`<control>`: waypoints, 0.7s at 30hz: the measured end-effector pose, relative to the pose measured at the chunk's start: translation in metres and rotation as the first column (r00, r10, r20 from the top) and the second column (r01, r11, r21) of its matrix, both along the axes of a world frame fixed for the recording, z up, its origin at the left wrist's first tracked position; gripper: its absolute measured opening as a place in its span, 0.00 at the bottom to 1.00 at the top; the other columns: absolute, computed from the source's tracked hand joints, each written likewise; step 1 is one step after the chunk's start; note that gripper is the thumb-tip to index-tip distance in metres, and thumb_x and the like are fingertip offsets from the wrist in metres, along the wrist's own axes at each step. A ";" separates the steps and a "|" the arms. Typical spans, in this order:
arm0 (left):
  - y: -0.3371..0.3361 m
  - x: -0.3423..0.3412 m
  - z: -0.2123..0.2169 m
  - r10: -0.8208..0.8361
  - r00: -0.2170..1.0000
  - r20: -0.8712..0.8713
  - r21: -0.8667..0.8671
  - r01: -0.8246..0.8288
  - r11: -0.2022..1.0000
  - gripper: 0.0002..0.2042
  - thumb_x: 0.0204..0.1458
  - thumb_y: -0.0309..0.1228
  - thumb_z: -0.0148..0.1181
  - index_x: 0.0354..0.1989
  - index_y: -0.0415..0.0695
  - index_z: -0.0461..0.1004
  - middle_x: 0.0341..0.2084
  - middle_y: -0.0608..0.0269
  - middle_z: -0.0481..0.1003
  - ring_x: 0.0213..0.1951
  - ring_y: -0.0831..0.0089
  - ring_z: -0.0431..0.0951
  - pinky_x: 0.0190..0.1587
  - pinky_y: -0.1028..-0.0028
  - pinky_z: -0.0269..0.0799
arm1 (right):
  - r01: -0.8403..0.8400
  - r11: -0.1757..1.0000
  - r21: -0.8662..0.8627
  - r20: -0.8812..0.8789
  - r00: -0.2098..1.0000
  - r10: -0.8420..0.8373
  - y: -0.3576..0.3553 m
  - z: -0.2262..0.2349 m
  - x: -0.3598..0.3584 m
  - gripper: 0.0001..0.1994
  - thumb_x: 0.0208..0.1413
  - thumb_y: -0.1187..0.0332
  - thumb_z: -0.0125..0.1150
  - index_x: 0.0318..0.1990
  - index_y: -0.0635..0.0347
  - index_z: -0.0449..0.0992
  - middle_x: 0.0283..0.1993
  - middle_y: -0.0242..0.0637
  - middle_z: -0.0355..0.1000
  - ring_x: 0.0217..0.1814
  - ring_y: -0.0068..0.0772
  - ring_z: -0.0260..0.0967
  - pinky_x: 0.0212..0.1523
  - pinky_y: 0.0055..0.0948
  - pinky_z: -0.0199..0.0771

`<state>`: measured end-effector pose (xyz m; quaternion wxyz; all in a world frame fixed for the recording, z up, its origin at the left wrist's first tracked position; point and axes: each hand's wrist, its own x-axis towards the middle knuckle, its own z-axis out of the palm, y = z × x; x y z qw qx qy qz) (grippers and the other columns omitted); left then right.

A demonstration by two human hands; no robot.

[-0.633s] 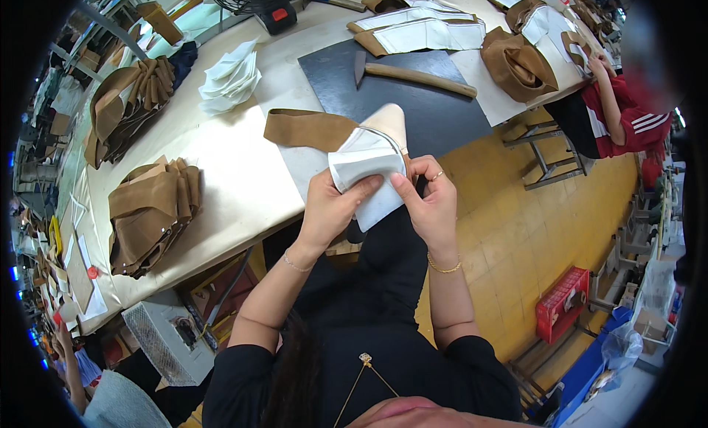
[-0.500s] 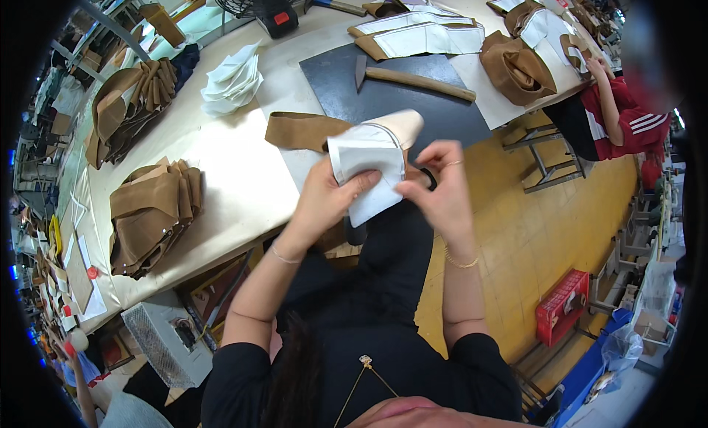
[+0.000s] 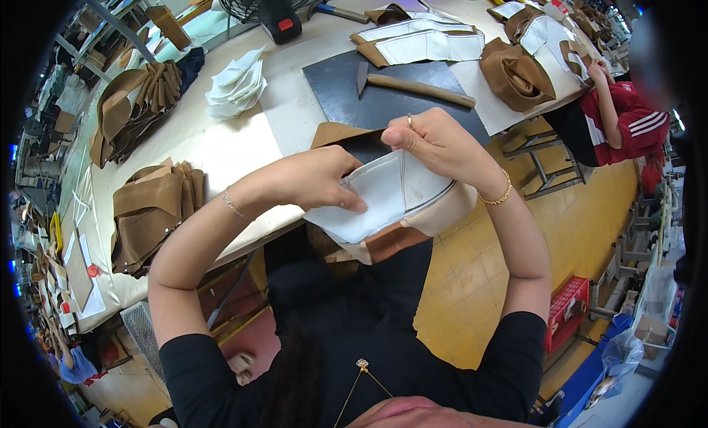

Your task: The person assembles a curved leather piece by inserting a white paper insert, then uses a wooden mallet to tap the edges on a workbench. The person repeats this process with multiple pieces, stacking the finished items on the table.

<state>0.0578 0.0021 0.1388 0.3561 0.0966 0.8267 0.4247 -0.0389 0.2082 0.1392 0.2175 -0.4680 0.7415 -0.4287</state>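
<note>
In the head view, a white-lined brown-and-cream piece (image 3: 424,183) is held up at the near edge of the surface (image 3: 247,151), above the person's lap. The left hand (image 3: 324,179) grasps its left side, the thumb lying along the white lining; where the remaining fingers end is partly hidden. The right hand (image 3: 439,144) is bent over its upper edge, fingers closed on the material beside a brown flap (image 3: 335,134).

Beyond the hands, a wooden-handled hammer (image 3: 422,91) lies across a dark board (image 3: 332,85). A pile of white pieces (image 3: 237,85) sits left of the board, and a folded brown stack (image 3: 156,210) rests nearer on the left. White-and-brown panels (image 3: 428,47) lie behind the hammer, with a crumpled brown bundle (image 3: 516,74) to their right. A black fan (image 3: 280,22) stands at the back. A co-worker in a red top (image 3: 627,122) sits at the far right.
</note>
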 end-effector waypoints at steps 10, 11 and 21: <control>0.006 -0.004 -0.005 0.031 0.999 -0.021 -0.062 -0.032 0.998 0.20 0.49 0.37 0.68 0.44 0.34 0.79 0.30 0.53 0.80 0.32 0.68 0.80 0.38 0.70 0.74 | -0.077 0.982 0.172 -0.344 0.930 0.133 0.004 0.016 0.005 0.18 0.55 0.56 0.68 0.30 0.66 0.80 0.21 0.47 0.70 0.20 0.37 0.64 0.25 0.29 0.66; 0.003 -0.004 -0.009 0.084 0.995 -0.045 -0.008 -0.084 0.996 0.21 0.48 0.38 0.68 0.46 0.34 0.79 0.31 0.52 0.81 0.34 0.66 0.80 0.41 0.69 0.75 | -0.044 0.982 0.182 -0.394 0.912 0.114 0.008 0.015 0.003 0.16 0.53 0.58 0.71 0.30 0.67 0.80 0.22 0.45 0.72 0.21 0.33 0.65 0.26 0.26 0.66; -0.012 0.000 0.002 0.130 0.984 -0.118 0.137 -0.113 0.984 0.24 0.54 0.39 0.67 0.58 0.43 0.75 0.35 0.55 0.82 0.37 0.73 0.79 0.46 0.72 0.73 | 0.150 0.983 0.105 -0.463 0.882 -0.085 0.024 0.032 0.009 0.15 0.54 0.60 0.70 0.28 0.65 0.82 0.20 0.42 0.72 0.18 0.32 0.64 0.22 0.26 0.64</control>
